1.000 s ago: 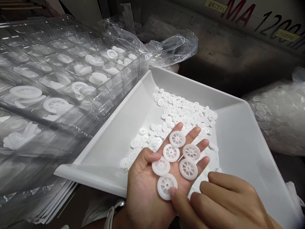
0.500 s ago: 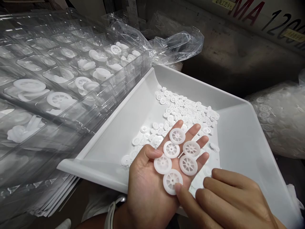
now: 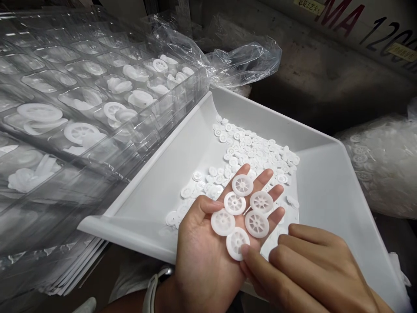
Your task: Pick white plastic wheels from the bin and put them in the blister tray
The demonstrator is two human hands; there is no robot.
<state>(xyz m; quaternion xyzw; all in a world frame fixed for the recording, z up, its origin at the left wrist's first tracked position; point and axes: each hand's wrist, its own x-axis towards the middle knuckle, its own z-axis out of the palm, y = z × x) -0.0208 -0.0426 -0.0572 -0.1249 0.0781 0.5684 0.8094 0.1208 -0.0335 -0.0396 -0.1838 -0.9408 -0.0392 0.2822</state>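
Ahead of me rises a scuffed, streaked metal machine housing [image 3: 329, 82], dark and grimy, with a paler panel [image 3: 384, 13] above it carrying big red letters "MA" [image 3: 339, 17], black digits starting "120" [image 3: 387, 37] and 2 yellow labels, one at the top edge [image 3: 308, 6] and one at the far right [image 3: 402, 51]. A crumpled sheet of clear plastic film [image 3: 241, 61] slumps against the machine, and the light falls brightest on the panel, leaving the lower metal shadowed. Low on my left, a dim brown surface [image 3: 94, 269] shows, too shadowed for me to tell if it is floor.
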